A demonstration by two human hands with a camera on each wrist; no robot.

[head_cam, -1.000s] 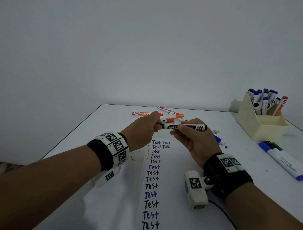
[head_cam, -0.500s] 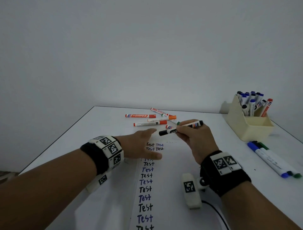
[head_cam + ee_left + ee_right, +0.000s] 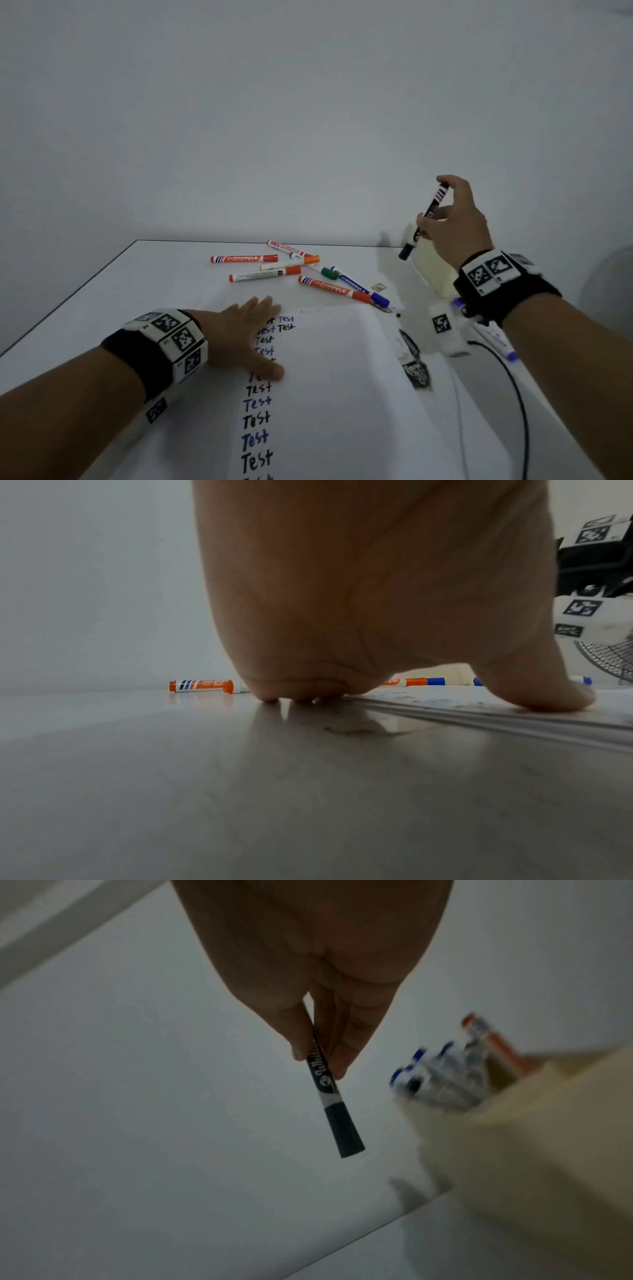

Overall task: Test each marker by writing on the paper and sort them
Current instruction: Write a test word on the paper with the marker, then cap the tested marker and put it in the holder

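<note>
My right hand (image 3: 452, 219) is raised at the right and pinches a capped black marker (image 3: 425, 219), cap end pointing down. The marker (image 3: 329, 1096) hangs just left of and above the cream holder (image 3: 433, 270), which is partly hidden behind my hand. In the right wrist view the holder (image 3: 514, 1137) has several blue-capped markers (image 3: 441, 1074) standing in it. My left hand (image 3: 239, 339) lies flat, fingers straight, on the left edge of the paper (image 3: 335, 377), covering part of a column of "Test" words. Several orange, green and blue markers (image 3: 291, 270) lie loose beyond the paper.
Two markers (image 3: 496, 339) lie on the table under my right wrist, partly hidden. A black cable (image 3: 513, 394) runs down the right side. A dark ink smudge (image 3: 416, 366) marks the table beside the paper. A fan (image 3: 609, 658) stands at the far right.
My left hand let go of the black marker and came down flat on the paper. My right hand carried the marker up and to the right, over to the holder.
</note>
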